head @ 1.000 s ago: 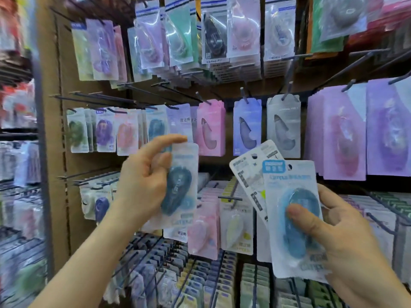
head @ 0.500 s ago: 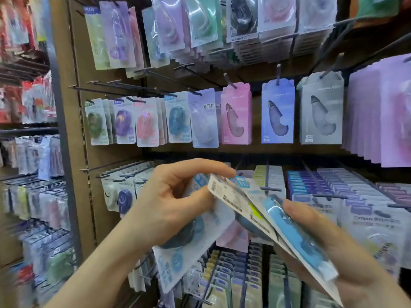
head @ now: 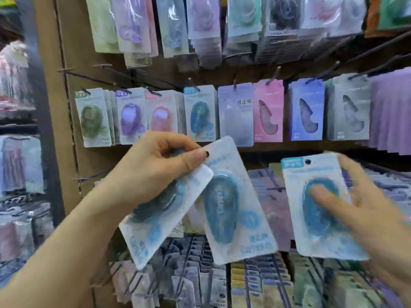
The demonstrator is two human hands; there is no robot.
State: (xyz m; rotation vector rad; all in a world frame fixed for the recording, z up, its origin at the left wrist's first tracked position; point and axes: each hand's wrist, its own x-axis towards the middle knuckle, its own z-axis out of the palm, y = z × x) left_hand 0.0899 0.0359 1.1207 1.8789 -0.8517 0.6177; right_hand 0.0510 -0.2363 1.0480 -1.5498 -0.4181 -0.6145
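My left hand (head: 151, 172) pinches two blue correction-tape packs by their top corners. One pack (head: 155, 221) tilts down to the left under my palm. The other pack (head: 233, 203) fans out to the right of it, face towards me. My right hand (head: 364, 210) holds a third blue correction-tape pack (head: 320, 210) upright, thumb across its blister front and fingers behind it. The right hand is blurred.
A cardboard pegboard wall (head: 66, 112) carries rows of hanging packs on metal hooks: green (head: 92, 118), purple (head: 131, 117), red and blue (head: 200, 114) ones, then pink (head: 268, 112) and grey boxes. Dense rows of packs (head: 249, 283) fill hooks below my hands.
The packs that overlapped between both hands have come apart. My left hand now has two packs and my right hand one, which moved right and stands upright. The view tilted.
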